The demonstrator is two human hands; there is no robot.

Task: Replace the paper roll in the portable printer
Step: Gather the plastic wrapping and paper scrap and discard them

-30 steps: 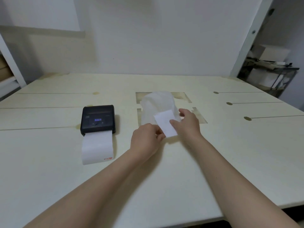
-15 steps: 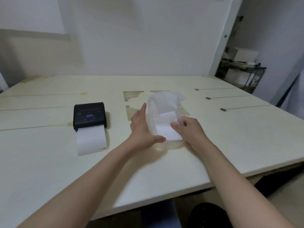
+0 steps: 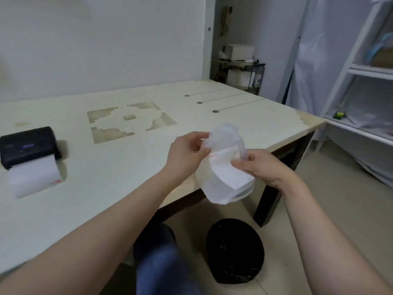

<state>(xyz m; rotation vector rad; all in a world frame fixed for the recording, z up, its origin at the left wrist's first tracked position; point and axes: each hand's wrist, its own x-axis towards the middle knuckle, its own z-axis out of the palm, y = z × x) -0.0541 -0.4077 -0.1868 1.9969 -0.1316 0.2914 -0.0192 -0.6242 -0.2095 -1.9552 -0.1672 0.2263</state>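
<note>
A black portable printer (image 3: 27, 145) sits at the left on the pale table (image 3: 106, 167), with a white strip of paper (image 3: 34, 177) hanging out of its front. I hold a translucent plastic bag (image 3: 217, 188) in the air past the table's near right edge. My left hand (image 3: 187, 154) grips the bag's upper left side. My right hand (image 3: 257, 165) pinches the bag together with a white paper slip with a red mark (image 3: 225, 169). A paper roll seems to sit in the bag's bottom, blurred.
A black-lined bin (image 3: 236, 250) stands on the floor under my hands, beside my blue-clad knee (image 3: 161, 267). White shelving (image 3: 361, 81) rises at the right. A dark rack with boxes (image 3: 240, 69) stands behind the table's far right corner.
The bag with the slip has been lifted off the table and carried right, out over the table's edge above the bin. My view has swung right and down.
</note>
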